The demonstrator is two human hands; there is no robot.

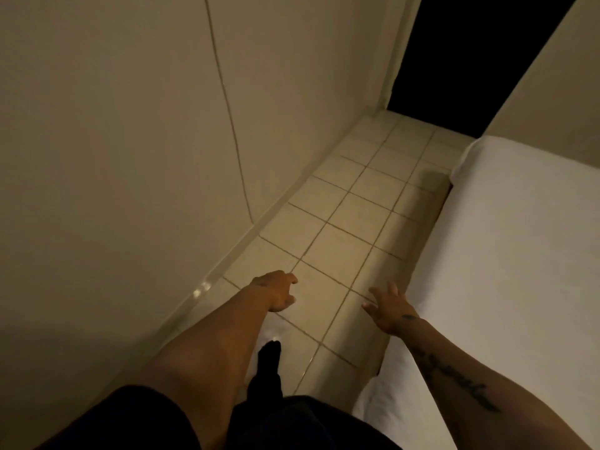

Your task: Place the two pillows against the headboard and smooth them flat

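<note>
A person stands in the narrow aisle between a cream wall (130, 125) and a bed (519, 254) covered in a white sheet, both bare arms stretched forward over the tiled floor (341, 222). The left hand (276, 292) hangs above the tiles with fingers loosely curled, holding nothing. The right hand (389, 308) is spread wide and empty, just beside the near edge of the mattress; a tattoo runs along that forearm. A foot in a dark sock (269, 358) rests on the floor below the left arm. A dark doorway (454, 60) opens at the far end of the aisle. Neither pillow nor headboard shows in the head view; the bed surface in sight lies flat and bare.
</note>
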